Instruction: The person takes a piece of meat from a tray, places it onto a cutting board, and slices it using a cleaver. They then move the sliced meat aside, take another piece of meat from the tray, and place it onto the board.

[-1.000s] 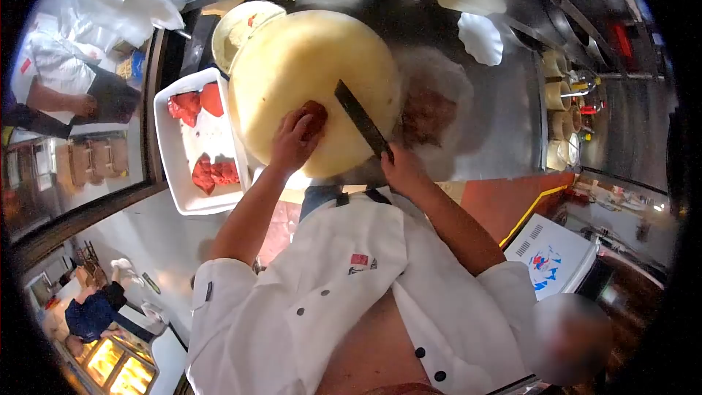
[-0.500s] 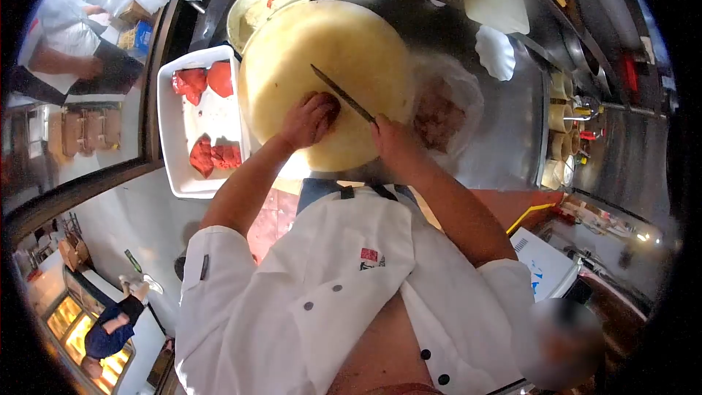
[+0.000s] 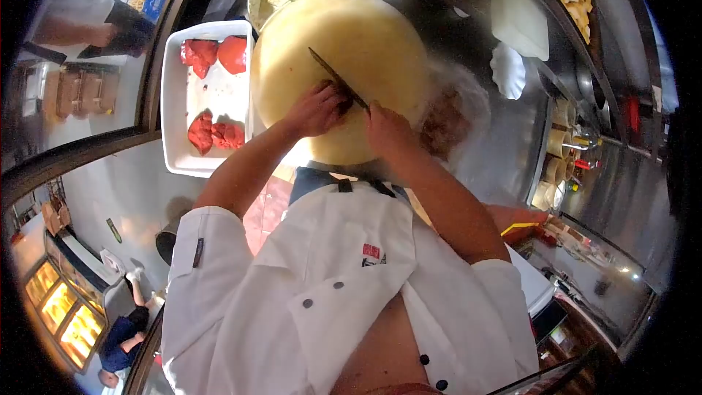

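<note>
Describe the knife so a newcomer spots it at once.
Find the big round board. Over it, the right hand holds the knife beside the left hand, tip pointing away and leftward. Against hands and pale board, it alone is thin, dark and straight.

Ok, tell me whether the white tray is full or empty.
Neither, just partly filled: red pieces lie toward both ends of the white tray, with bare floor showing between them.

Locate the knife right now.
In the head view, the knife is in the right hand, over the round board, close beside the left hand.
</note>
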### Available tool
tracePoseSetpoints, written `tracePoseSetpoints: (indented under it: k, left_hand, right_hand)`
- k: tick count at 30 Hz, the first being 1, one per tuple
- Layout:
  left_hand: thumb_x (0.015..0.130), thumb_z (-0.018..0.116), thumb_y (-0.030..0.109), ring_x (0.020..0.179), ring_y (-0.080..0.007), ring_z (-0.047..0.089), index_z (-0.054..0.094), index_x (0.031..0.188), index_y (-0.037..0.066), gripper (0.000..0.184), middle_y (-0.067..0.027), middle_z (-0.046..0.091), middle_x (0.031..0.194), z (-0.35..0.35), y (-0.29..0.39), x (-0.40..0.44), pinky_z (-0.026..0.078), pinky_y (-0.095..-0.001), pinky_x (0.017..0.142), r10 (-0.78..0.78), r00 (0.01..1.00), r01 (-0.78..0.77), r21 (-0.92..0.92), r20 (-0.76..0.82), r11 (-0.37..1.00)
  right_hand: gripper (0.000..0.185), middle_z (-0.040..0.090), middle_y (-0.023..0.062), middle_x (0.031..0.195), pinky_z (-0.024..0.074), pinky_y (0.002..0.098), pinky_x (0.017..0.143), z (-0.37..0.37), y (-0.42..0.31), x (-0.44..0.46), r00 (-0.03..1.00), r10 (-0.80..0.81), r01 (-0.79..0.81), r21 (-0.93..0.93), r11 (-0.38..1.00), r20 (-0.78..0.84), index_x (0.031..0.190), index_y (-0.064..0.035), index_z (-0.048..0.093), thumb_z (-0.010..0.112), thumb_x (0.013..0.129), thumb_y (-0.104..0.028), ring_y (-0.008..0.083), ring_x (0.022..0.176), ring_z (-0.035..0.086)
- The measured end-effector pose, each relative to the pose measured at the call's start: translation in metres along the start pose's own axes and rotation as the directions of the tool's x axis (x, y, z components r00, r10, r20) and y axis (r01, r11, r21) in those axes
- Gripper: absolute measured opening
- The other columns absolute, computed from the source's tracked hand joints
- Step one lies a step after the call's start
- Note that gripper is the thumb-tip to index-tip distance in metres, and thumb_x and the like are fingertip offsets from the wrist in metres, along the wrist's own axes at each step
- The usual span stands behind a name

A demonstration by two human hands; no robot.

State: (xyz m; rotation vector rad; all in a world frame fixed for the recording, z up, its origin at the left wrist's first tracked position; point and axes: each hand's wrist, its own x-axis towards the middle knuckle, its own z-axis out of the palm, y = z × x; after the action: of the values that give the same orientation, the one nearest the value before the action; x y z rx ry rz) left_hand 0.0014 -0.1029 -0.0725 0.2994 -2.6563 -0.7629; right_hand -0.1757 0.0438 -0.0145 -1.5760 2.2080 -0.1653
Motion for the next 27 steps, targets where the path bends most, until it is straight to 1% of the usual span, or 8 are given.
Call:
tracePoseSetpoints:
  k: [4, 7, 9, 13, 15, 18, 21, 27]
  left_hand:
    - [0.086, 0.068, 0.022, 0.121, -0.0366, 0.057, 0.071, 0.117, 0.013, 0.033, -0.0126, 0.067, 0.121, 0.01, -0.003, 0.001, 0.047, -0.049, 0.106, 0.021, 1.0, -0.019, 0.117, -0.017, 0.993]
    - [0.088, 0.064, 0.025, 0.116, -0.0311, 0.056, 0.071, 0.113, 0.012, 0.03, -0.0086, 0.065, 0.114, 0.004, -0.004, 0.002, 0.046, -0.0453, 0.104, 0.087, 0.995, -0.082, 0.098, -0.049, 0.992]
    - [0.088, 0.065, 0.028, 0.115, -0.0291, 0.057, 0.072, 0.112, 0.011, 0.03, -0.0071, 0.067, 0.111, 0.005, -0.002, 0.002, 0.046, -0.0441, 0.104, 0.204, 0.976, -0.181, 0.232, -0.077, 0.956]
    - [0.086, 0.068, 0.026, 0.117, -0.0354, 0.057, 0.071, 0.119, 0.013, 0.035, -0.0094, 0.066, 0.119, 0.007, -0.003, 0.001, 0.046, -0.0494, 0.107, 0.042, 0.999, -0.039, 0.138, -0.015, 0.99]
    - [0.087, 0.066, 0.031, 0.113, -0.028, 0.057, 0.073, 0.11, 0.009, 0.032, -0.0068, 0.067, 0.11, 0.001, -0.003, 0.001, 0.045, -0.0416, 0.103, 0.095, 0.989, -0.123, 0.262, 0.117, 0.957]
    - [0.087, 0.066, 0.031, 0.113, -0.0278, 0.057, 0.073, 0.108, 0.01, 0.031, -0.0072, 0.067, 0.108, 0.021, -0.011, -0.001, 0.045, -0.0425, 0.104, 0.149, 0.984, -0.124, 0.217, -0.102, 0.968]
    - [0.086, 0.066, 0.026, 0.119, -0.0343, 0.055, 0.072, 0.118, 0.013, 0.035, -0.0099, 0.066, 0.119, 0.017, -0.011, -0.005, 0.045, -0.0496, 0.109, 0.109, 0.993, -0.116, 0.189, 0.048, 0.975]
    - [0.087, 0.065, 0.028, 0.121, -0.0341, 0.055, 0.071, 0.118, 0.011, 0.035, -0.0105, 0.067, 0.116, 0.03, -0.02, -0.007, 0.043, -0.0494, 0.111, 0.143, 0.989, -0.147, 0.275, 0.033, 0.95]
  right_hand:
    - [0.03, 0.07, 0.026, 0.085, 0.0537, 0.0586, 0.075, 0.003, 0.005, 0.006, 0.999, 0.01, -0.009, 0.028, 1.0, -0.035, 0.105, -0.0031, 0.058, 0.049, 0.105, -0.032, 0.0484, 0.083, 0.068]
    - [0.031, 0.07, 0.026, 0.085, 0.0536, 0.0586, 0.074, -0.015, -0.007, 0.014, 0.992, 0.066, -0.056, -0.092, 0.994, 0.111, 0.104, -0.0026, 0.058, 0.049, 0.105, -0.033, 0.0493, 0.082, 0.067]
    - [0.032, 0.07, 0.0261, 0.085, 0.0536, 0.0586, 0.073, -0.023, -0.014, 0.01, 0.988, 0.08, -0.066, -0.105, 0.992, 0.129, 0.102, -0.0028, 0.058, 0.05, 0.105, -0.034, 0.0489, 0.08, 0.068]
    - [0.032, 0.07, 0.0262, 0.084, 0.0537, 0.0587, 0.073, -0.007, -0.008, 0.01, 0.985, 0.125, -0.132, 0.048, 0.99, 0.12, 0.101, -0.0029, 0.058, 0.05, 0.105, -0.033, 0.0483, 0.079, 0.068]
    - [0.032, 0.069, 0.0269, 0.083, 0.0538, 0.0587, 0.074, -0.015, -0.011, 0.01, 0.996, 0.044, -0.045, 0.017, 0.999, 0.075, 0.101, -0.002, 0.059, 0.051, 0.105, -0.033, 0.0487, 0.079, 0.068]
    - [0.033, 0.069, 0.0277, 0.083, 0.0537, 0.0583, 0.073, -0.031, -0.019, 0.009, 0.99, 0.058, -0.057, -0.014, 0.998, 0.13, 0.1, -0.0008, 0.06, 0.051, 0.105, -0.033, 0.0491, 0.079, 0.067]
    - [0.033, 0.069, 0.0275, 0.083, 0.0536, 0.0581, 0.072, -0.011, -0.014, 0.007, 0.992, 0.075, -0.077, 0.018, 0.997, 0.104, 0.099, -0.0007, 0.059, 0.052, 0.105, -0.033, 0.0487, 0.078, 0.067]
    - [0.033, 0.068, 0.0288, 0.082, 0.0528, 0.058, 0.071, -0.022, -0.019, 0.013, 0.993, 0.059, -0.059, 0.001, 0.998, 0.105, 0.099, -0.0006, 0.058, 0.052, 0.105, -0.032, 0.0489, 0.078, 0.066]
